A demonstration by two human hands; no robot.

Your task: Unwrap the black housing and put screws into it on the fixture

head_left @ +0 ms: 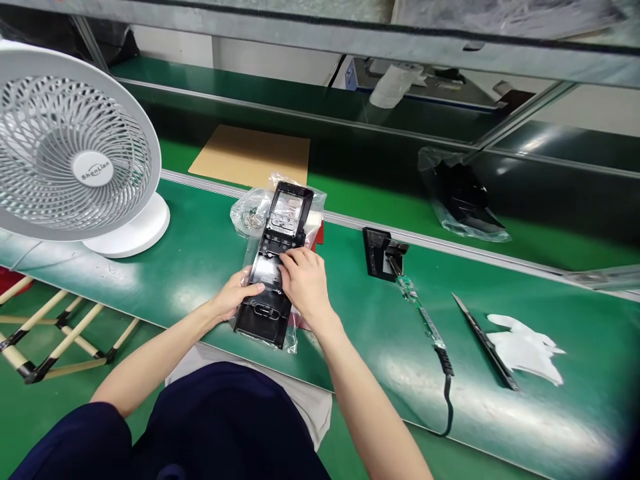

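Note:
A long black plastic housing (265, 312) with open compartments lies slanted on clear plastic wrapping at the front of the green bench. My left hand (231, 295) grips its left edge, thumb laid over the top near the lower middle. Over the housing's middle, my right hand (306, 277) has its fingers curled and pressed together against the inside. Whatever its fingertips pinch, if anything, is too small to make out. Just beyond the left side of the housing sits a clear bag (251, 212) of small metal parts.
A white fan (127, 230) stands at left. To the right are a black stand (375, 253), a green soldering iron (423, 313) with its cable, black tweezers (485, 343) and a white cloth (525, 347). Behind lie cardboard (255, 153) and a bagged black part (463, 193).

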